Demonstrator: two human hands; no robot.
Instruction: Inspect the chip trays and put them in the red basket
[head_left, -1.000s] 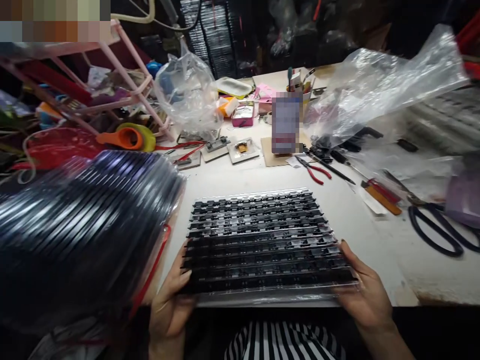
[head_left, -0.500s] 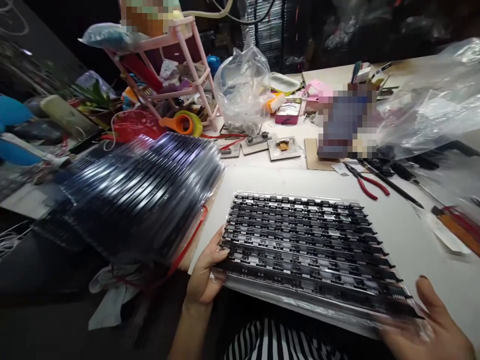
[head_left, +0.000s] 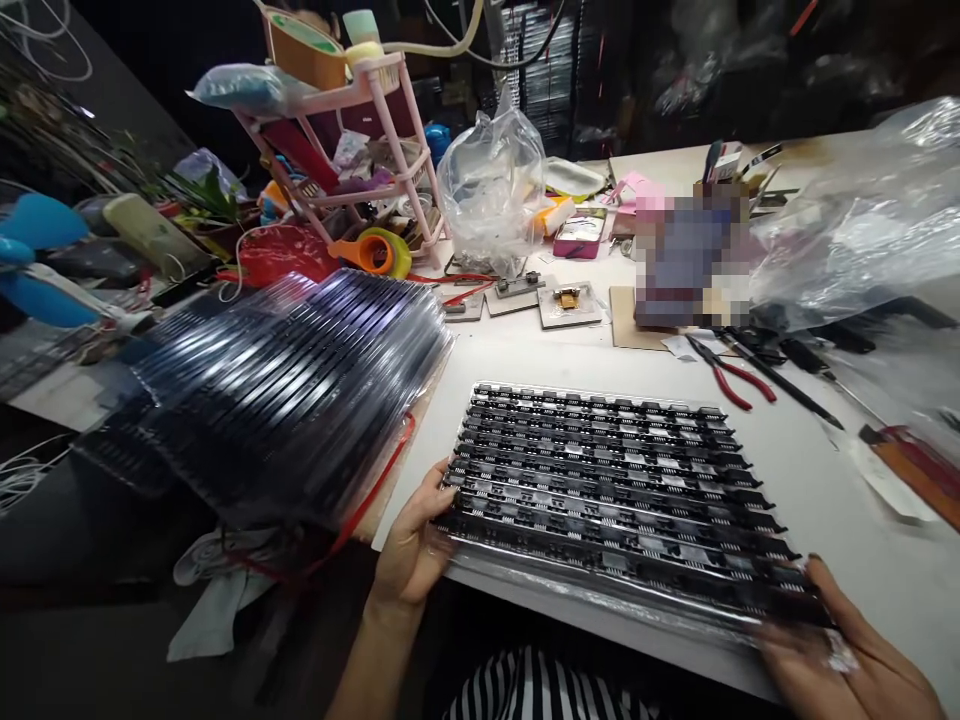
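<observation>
A clear plastic tray [head_left: 600, 590] carries rows of small black parts with fine pale pins. It lies low over the white tabletop, its near side at the table's front edge. My left hand [head_left: 416, 540] grips its left side near the front corner, thumb on top. At the near right corner my right hand [head_left: 847, 630] holds the tray, thumb along the side and the other fingers partly under it, slightly blurred. Left of the tray leans a stack of dark, shiny plastic trays [head_left: 300, 390], which neither hand touches.
Red-handled pliers [head_left: 731, 375] lie beyond the tray at the right, beside other tools and clear plastic sheeting [head_left: 847, 230]. A pink shelf rack [head_left: 409, 170], a clear bag [head_left: 491, 190] and small grey blocks [head_left: 517, 290] stand farther back. A red strap [head_left: 386, 470] hangs by the stack.
My right hand has closed in against the tray's right corner, its thumb now along the edge. The left hand keeps its grip. The view has shifted slightly.
</observation>
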